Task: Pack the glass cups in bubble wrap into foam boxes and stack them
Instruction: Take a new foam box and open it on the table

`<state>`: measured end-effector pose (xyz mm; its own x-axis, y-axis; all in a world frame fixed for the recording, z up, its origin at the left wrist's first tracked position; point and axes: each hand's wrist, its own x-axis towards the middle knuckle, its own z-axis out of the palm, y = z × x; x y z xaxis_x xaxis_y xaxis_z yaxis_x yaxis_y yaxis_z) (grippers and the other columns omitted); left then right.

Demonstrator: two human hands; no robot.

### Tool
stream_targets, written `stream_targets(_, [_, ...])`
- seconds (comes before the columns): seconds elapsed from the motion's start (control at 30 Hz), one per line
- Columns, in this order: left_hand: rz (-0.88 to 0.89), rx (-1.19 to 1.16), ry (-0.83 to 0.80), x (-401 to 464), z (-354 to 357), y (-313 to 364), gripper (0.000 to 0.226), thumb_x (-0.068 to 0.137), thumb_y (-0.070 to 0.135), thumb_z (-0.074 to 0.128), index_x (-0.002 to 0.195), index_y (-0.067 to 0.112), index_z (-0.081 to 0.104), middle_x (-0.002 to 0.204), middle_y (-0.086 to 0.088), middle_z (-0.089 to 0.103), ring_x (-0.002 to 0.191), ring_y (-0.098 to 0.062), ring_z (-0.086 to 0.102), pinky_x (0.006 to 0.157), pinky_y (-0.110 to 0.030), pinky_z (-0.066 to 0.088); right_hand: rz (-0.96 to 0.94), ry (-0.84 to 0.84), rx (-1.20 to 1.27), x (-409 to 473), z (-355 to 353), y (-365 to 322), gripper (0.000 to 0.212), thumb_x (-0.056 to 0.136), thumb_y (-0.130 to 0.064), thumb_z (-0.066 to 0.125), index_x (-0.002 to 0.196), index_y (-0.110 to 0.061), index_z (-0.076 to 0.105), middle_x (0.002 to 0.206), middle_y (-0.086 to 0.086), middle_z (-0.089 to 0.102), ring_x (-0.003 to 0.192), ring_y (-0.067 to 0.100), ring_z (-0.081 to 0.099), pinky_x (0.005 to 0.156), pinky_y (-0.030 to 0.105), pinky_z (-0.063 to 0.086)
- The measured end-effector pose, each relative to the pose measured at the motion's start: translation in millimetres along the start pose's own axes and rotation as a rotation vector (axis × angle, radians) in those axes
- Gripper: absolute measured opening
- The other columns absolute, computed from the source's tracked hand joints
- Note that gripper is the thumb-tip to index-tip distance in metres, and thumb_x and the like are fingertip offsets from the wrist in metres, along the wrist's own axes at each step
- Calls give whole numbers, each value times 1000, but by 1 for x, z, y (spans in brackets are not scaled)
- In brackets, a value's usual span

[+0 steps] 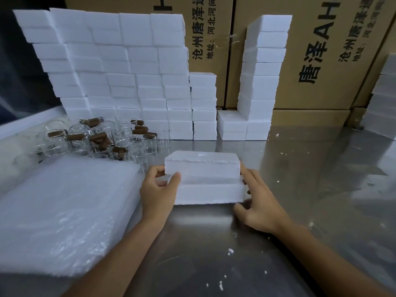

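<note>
Foam box point(209, 192), contents hidden; both hands' fingers point(174, 179) grip its lid point(202, 166).

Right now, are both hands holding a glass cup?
No, the left hand and right hand grip a white foam box; the glass cups sit untouched behind.

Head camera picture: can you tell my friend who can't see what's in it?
Two bare hands, left and right, hold a white foam box on a metal table. Bubble wrap lies at left, glass cups behind it, and foam box stacks stand against cardboard cartons.
</note>
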<state>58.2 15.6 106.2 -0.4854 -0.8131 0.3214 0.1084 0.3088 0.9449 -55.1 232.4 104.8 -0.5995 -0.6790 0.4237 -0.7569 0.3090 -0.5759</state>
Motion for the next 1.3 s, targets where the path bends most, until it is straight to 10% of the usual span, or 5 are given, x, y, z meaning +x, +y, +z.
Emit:
stream_targets(0.17, [-81, 7, -187, -2, -2, 4, 27, 75, 27, 69, 101, 34, 64, 92, 12, 70, 79, -15, 68, 70, -35, 54, 88, -10, 183, -4, -7, -4, 80, 73, -63, 63, 143, -61, 26, 121, -29, 50, 93, -2, 56, 78, 11, 45])
stream_targets(0.57, [-64, 176, -376, -2, 0, 7, 25, 86, 27, 74, 83, 52, 67, 80, 34, 68, 79, 9, 64, 67, -13, 44, 385, -7, 406, 16, -12, -8, 30, 91, -55, 61, 103, -30, 73, 96, -20, 74, 91, 3, 69, 80, 25, 51])
stream_targets(0.97, [-207, 246, -124, 12, -2, 9, 74, 84, 46, 72, 37, 17, 22, 38, 9, 18, 35, -11, 22, 50, -30, 24, 659, 227, 155, 53, 7, -6, 63, 84, -43, 66, 42, -18, 26, 37, -6, 29, 41, 18, 31, 48, 27, 29])
stream_targets(1.13, [-219, 203, -43, 28, -8, -3, 46, 82, 36, 76, 52, 14, 49, 46, 8, 41, 46, -10, 38, 43, -18, 32, 651, 234, 211, 69, 22, -3, 57, 78, -43, 71, 44, -20, 31, 39, -9, 33, 43, 17, 36, 51, 27, 34])
stream_targets(1.3, [-193, 102, -177, 28, -10, 2, 28, 92, 24, 69, 119, 28, 70, 108, 15, 69, 99, -8, 61, 89, -24, 44, 614, 186, 257, 74, 24, 1, 45, 77, -52, 70, 113, -26, 62, 103, -5, 70, 93, 21, 68, 88, 43, 55])
